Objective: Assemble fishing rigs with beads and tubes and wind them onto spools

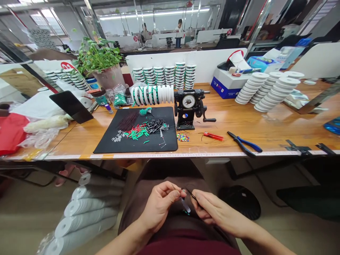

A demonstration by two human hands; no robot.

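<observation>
Both of my hands are over my lap, in front of the table's edge. My left hand [163, 202] is closed in a pinch, with a thin dark strand at its fingertips. Just below them hangs a small whitish piece [186, 205] with green bits at its lower end; its kind is too small to tell. My right hand [209, 209] is closed around a slim dark tool [191, 194], whose tip points at the left fingertips. Most of that tool is hidden in my palm.
On the table, a black mat [127, 145] bears red, green and black small pieces. Behind stands a hand-cranked winder [188, 106] with white spools [154, 95]. Blue-handled pliers [243, 143] and a red cutter [213, 136] lie right. Wrapped white rolls [85, 205] stand at lower left.
</observation>
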